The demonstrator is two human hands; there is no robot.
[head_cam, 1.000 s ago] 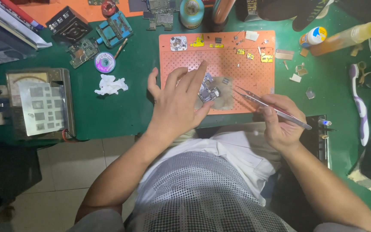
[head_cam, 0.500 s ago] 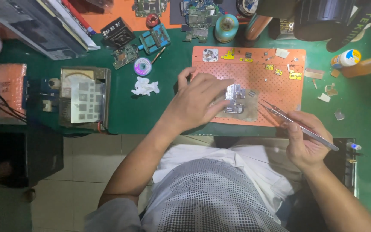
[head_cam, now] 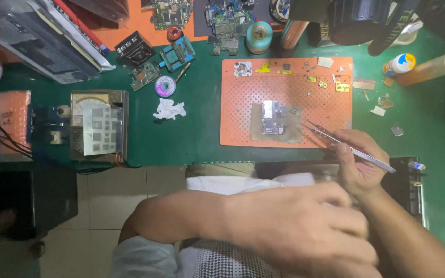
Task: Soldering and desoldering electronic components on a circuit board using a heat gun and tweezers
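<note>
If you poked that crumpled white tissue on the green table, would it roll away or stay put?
The tissue would probably slide or tumble a little, since it looks light. Its wrinkled, lumpy shape suggests it is soft and would squash rather than roll. On the flat green table, it likely stops quickly.

An electronics repair bench: circuit boards, an orange work mat, tweezers.

Tweezers: slim, silver metal, pinched in the right hand, lying slantwise, tips aimed up-left, ending just beside the circuit board. Board: small, grey-silver with dark chips, flat on a tan patch of the orange perforated mat, untouched. Left hand: blurred, low, off the bench.
</note>
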